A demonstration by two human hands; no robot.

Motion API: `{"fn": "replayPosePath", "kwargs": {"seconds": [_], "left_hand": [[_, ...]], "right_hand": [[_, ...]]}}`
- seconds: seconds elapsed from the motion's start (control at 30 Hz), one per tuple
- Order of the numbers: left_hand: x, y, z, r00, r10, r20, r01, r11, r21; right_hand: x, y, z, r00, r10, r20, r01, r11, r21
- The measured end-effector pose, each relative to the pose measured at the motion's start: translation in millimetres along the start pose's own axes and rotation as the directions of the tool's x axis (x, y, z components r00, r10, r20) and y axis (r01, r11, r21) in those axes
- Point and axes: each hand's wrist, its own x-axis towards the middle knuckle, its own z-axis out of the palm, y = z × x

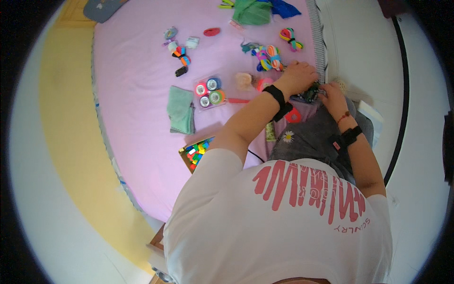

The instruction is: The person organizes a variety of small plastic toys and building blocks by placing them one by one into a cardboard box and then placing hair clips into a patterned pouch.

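Over the right edge of a pink-covered bed, both my hands are at a cluster of small dark, shiny items (311, 93) in what looks like a shallow clear-sided holder. My left hand (300, 76) reaches across its far side, palm down, with the fingertips partly hidden. My right hand (333, 95) is at its right side, fingers bent and fingertips touching its edge. What either hand pinches is too small to make out. Close to my left wrist lie a pink round thing (264, 84) and a red ring-shaped thing (293, 115). Bundles of coloured cord (267, 58) lie beyond my left hand.
A clear pack of coloured rolls (210, 93), a folded green cloth (181, 109) and a box of coloured blocks (194, 152) lie to the left. Farther off are a green cloth (252, 12), a blue cloth (284, 8) and another cord bundle (291, 39).
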Motion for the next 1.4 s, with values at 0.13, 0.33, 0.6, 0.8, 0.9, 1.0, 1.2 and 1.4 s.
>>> {"fn": "replayPosePath", "kwargs": {"seconds": [0.13, 0.33, 0.6, 0.8, 0.9, 1.0, 1.2, 1.4], "left_hand": [[11.2, -0.3, 2.0, 0.998, -0.055, 0.042, 0.050, 0.994, 0.102], [-0.6, -11.2, -8.7, 0.994, 0.092, -0.052, -0.094, 0.995, -0.031], [-7.8, -13.4, -0.9, 0.954, 0.014, -0.299, -0.082, 0.973, -0.217], [-31.9, -46.6, -34.8, 0.940, -0.198, -0.277, 0.070, 0.909, -0.411], [-43.8, -52.6, -24.0, 0.954, -0.198, -0.224, 0.093, 0.908, -0.409], [-43.1, -54.5, -15.8, 0.955, -0.199, -0.218, 0.114, 0.930, -0.349], [-30.5, -43.5, -10.9, 0.961, -0.233, -0.152, 0.193, 0.952, -0.237], [-27.7, -32.7, -14.8, 0.930, -0.325, -0.170, 0.271, 0.922, -0.276]], "right_hand": [[1.5, -10.3, -6.3, 0.959, -0.280, -0.043, 0.273, 0.953, -0.128], [9.9, 23.8, 20.5, 0.959, -0.271, 0.086, 0.282, 0.947, -0.156], [8.2, 6.1, 7.4, 0.936, -0.328, -0.124, 0.320, 0.944, -0.082], [16.9, 4.6, 7.4, 0.967, -0.221, -0.129, 0.212, 0.974, -0.080], [22.8, 7.1, 10.3, 0.942, -0.288, -0.169, 0.277, 0.957, -0.088], [29.4, 16.4, 19.4, 0.919, -0.338, -0.203, 0.325, 0.941, -0.095], [24.8, 10.2, 7.2, 0.940, -0.275, -0.202, 0.280, 0.960, -0.008], [29.1, 19.9, 9.2, 0.925, -0.292, -0.245, 0.324, 0.940, 0.103]]}}
